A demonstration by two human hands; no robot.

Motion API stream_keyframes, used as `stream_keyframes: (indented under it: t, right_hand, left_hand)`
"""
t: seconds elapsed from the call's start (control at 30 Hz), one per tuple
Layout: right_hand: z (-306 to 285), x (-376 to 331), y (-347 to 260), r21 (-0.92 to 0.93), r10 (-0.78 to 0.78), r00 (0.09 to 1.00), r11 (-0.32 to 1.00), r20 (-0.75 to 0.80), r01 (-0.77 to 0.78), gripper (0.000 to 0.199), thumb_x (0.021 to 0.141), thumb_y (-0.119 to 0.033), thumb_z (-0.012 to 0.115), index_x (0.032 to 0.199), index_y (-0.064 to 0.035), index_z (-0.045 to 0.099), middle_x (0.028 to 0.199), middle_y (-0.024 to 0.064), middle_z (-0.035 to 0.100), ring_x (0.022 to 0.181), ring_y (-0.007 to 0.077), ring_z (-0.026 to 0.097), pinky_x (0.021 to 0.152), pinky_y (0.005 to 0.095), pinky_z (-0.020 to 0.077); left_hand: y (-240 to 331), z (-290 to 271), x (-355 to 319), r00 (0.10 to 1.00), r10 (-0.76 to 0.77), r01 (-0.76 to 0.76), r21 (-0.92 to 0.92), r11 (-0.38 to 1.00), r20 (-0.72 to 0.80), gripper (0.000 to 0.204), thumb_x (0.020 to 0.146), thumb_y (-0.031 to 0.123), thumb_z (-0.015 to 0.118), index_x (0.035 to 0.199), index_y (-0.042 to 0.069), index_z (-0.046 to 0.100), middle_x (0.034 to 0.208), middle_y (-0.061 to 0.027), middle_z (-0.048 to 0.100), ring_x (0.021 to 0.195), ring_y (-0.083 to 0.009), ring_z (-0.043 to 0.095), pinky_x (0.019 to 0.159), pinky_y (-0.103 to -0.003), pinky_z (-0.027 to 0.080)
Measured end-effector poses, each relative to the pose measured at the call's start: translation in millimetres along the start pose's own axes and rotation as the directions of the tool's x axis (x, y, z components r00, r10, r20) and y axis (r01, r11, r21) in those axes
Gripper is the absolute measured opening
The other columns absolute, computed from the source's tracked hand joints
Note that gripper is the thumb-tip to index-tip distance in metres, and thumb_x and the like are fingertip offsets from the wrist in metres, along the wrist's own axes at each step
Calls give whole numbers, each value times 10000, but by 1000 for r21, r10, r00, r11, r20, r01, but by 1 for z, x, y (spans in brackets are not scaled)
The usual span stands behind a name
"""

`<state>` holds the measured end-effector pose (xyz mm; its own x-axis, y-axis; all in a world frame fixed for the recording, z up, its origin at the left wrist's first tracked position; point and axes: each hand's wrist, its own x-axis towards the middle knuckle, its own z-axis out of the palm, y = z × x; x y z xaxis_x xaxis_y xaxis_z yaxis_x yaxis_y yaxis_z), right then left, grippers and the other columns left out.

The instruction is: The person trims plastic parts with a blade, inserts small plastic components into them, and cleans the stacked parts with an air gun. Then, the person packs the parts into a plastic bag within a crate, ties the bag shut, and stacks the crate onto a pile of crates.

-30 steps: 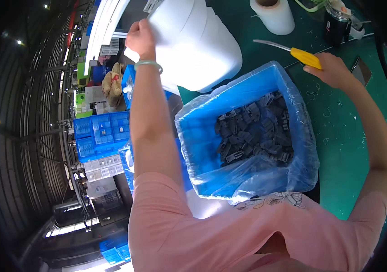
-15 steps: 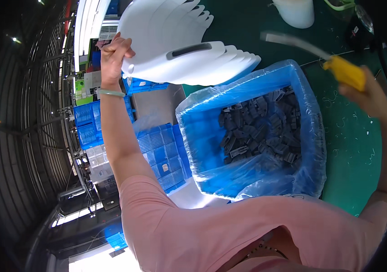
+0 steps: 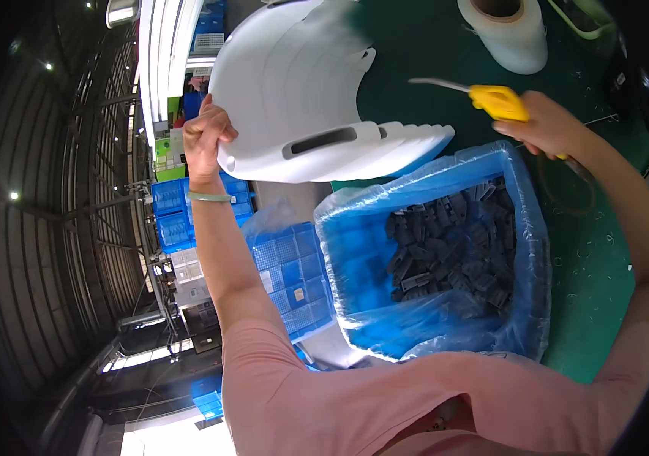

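Observation:
At the far left, my left hand (image 3: 209,138) is closed on the near-left edge of a stack of nested white curved plastic panels (image 3: 263,99). The front panel has a dark slot in its side. My right hand (image 3: 548,125) grips a yellow air blow gun (image 3: 499,102) by its body. Its thin bent nozzle points left toward the panels, apart from them. Nearer to me, below both hands, stands a blue bin (image 3: 362,258) lined with clear plastic film. Several dark grey plastic parts (image 3: 446,243) lie heaped inside it.
A roll of white film (image 3: 513,38) stands at the far right on the green tabletop (image 3: 582,319). A thin hose (image 3: 567,211) loops below my right hand. Blue crates (image 3: 290,285) stand left of the bin, with more blue bins (image 3: 175,213) beyond.
The air blow gun has moved left, closer to the panels. My left hand keeps its hold on the panel edge. The whole view has shifted, so the bin appears lower and further right.

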<state>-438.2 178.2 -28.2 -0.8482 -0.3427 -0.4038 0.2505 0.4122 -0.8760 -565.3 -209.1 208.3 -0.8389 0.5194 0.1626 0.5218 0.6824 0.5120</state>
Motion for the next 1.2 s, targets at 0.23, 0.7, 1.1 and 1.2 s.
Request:
stream_keyframes:
  t: [0.23,0.7,1.1,1.2]
  right_hand:
    - [-19,81,-54,-3,-345,887,932,-307,361,424,879,-483,498,789,-70,540,529,18,533,336,81,466,386,196,418]
    - [24,172,22,-261,-84,986,964,-142,45,358,914,-366,498,867,-15,555,535,58,545,379,122,506,393,220,426]
    - [11,-9,67,-492,-467,813,829,-347,266,525,704,-421,739,1028,-33,597,877,85,558,813,199,526,740,336,418]
    - [7,2,58,-415,-300,876,900,-378,130,461,714,-365,747,986,-15,621,868,103,561,839,228,512,771,367,406]
  left_hand:
    - [-3,-3,3,999,-5,5,-11,1000,-46,298,735,-6,511,441,46,516,466,-27,528,545,-92,485,1075,-376,198]
    - [-1,12,2,998,-7,3,-46,999,-68,306,730,-17,493,430,41,475,472,-38,510,582,-116,470,1077,-383,217]
    - [-6,-2,3,1000,18,-18,3,1000,-8,321,771,-7,496,452,31,477,502,-40,526,602,-116,475,1071,-378,216]
    - [-8,-1,2,999,-39,39,-3,999,-23,310,769,-13,494,462,25,483,515,-48,533,609,-119,489,1074,-378,211]
